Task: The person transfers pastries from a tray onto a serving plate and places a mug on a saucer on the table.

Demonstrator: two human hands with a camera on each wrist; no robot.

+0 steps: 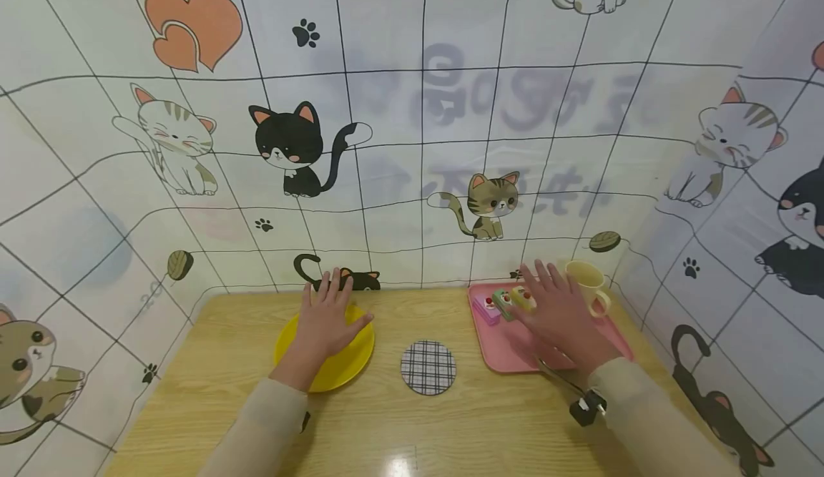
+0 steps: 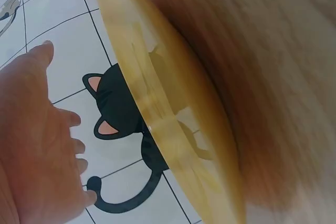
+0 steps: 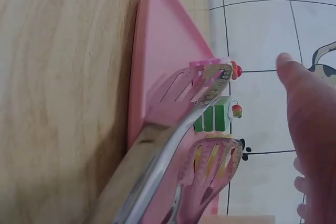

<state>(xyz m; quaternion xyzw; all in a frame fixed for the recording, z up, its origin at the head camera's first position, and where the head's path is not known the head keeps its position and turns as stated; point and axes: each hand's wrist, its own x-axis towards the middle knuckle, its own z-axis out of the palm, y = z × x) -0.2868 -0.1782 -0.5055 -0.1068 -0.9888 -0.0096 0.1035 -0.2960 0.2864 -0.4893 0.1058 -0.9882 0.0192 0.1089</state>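
Left hand [image 1: 325,325] over a yellow plate [image 1: 350,366], right hand [image 1: 561,320] over a pink tray [image 1: 505,352], fingers spread.

From my remote station I see both hands released, grasping nothing. Three small cakes [image 3: 209,118] and slotted metal tongs [image 3: 176,142] lie on the tray, a yellow mug [image 1: 587,282] stands by its back right corner, and a checked round coaster [image 1: 428,367] sits on the wooden table [image 1: 463,427] between plate and tray.
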